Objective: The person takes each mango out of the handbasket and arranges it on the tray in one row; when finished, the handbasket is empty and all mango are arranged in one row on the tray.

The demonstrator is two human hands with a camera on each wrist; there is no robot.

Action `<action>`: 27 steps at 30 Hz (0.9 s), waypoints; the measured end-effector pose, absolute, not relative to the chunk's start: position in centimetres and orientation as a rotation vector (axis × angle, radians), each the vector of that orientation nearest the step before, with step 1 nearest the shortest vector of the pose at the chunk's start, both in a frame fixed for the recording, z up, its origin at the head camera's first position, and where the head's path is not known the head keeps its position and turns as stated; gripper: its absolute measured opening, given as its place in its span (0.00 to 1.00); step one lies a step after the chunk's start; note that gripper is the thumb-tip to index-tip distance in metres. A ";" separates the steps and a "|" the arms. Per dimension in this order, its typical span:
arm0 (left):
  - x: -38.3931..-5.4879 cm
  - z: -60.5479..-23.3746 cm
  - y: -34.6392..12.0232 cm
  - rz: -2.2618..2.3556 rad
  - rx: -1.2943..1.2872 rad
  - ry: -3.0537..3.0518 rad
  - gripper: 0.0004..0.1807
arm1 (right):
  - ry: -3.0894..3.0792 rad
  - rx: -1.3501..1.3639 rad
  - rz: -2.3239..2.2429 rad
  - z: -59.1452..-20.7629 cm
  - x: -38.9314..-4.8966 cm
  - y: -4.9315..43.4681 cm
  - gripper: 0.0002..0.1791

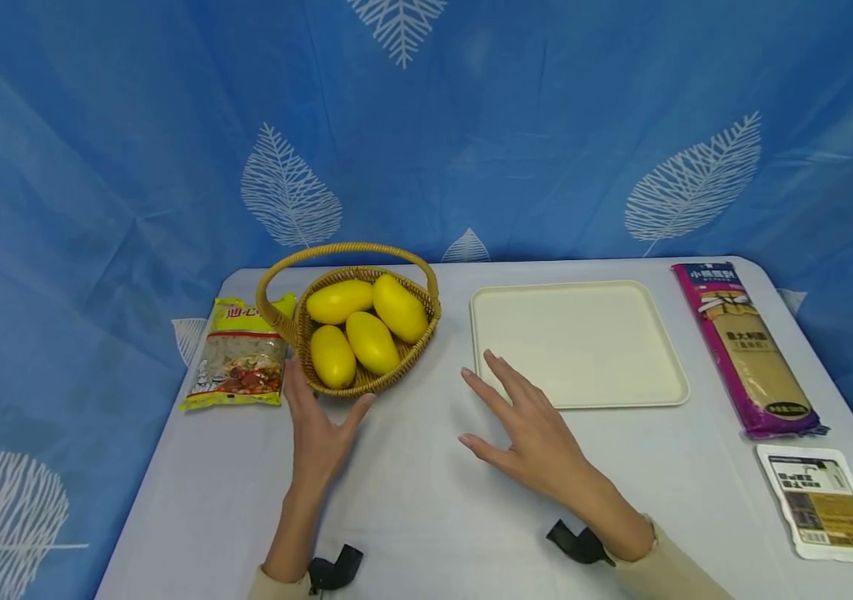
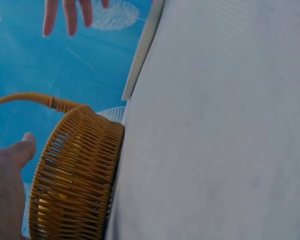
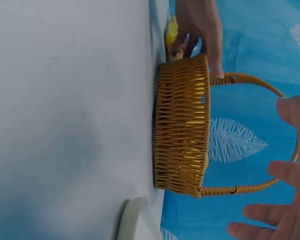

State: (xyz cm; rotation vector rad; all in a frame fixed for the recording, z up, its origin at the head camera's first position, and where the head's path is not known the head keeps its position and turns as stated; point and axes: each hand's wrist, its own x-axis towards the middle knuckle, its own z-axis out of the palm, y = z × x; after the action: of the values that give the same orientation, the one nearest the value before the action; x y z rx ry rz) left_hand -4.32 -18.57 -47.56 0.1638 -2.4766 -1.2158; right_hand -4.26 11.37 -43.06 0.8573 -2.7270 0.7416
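Observation:
A wicker basket (image 1: 415, 354) with a tall arched handle holds several yellow mangoes (image 1: 370, 342). My left hand (image 1: 321, 442) is at its front left side, thumb spread wide and fingers stretched along the wicker wall. Whether those fingers touch the basket, I cannot tell. My right hand (image 1: 535, 437) hovers over the table by the near left corner of a cream tray (image 1: 576, 342), its fingers spread and nothing in them. In the right wrist view, the basket (image 3: 182, 125) appears beyond the right hand (image 3: 292, 200).
A yellow-topped food packet (image 1: 242, 354) lies left of the basket, partly behind the handle. On the right are a purple pasta packet (image 1: 752, 350) and a white-edged pouch (image 1: 824, 504). A blue leaf-patterned curtain (image 1: 509, 125) hangs behind the white table (image 1: 426, 517).

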 end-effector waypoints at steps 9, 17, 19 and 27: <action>-4.6 -48.8 -18.7 -1.390 0.207 -2.349 0.59 | -2.693 0.894 0.823 -42.5 -6.6 9.2 0.41; -4.7 -49.1 -18.4 -1.447 0.249 -2.309 0.57 | -2.660 0.963 0.920 -42.6 -8.8 7.3 0.41; -4.7 -49.2 -18.4 -1.442 0.248 -2.303 0.56 | -2.646 0.978 0.937 -42.7 -9.4 6.7 0.41; -4.8 -49.7 -18.5 -1.419 0.210 -2.279 0.56 | -2.608 1.030 1.017 -42.8 -11.5 4.3 0.38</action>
State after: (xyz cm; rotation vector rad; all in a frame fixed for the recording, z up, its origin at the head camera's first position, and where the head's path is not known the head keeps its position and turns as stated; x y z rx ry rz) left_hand -4.80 -18.48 -49.68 0.2102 -2.2787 -1.4194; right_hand -11.54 4.33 -42.76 1.0299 -2.6076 1.0174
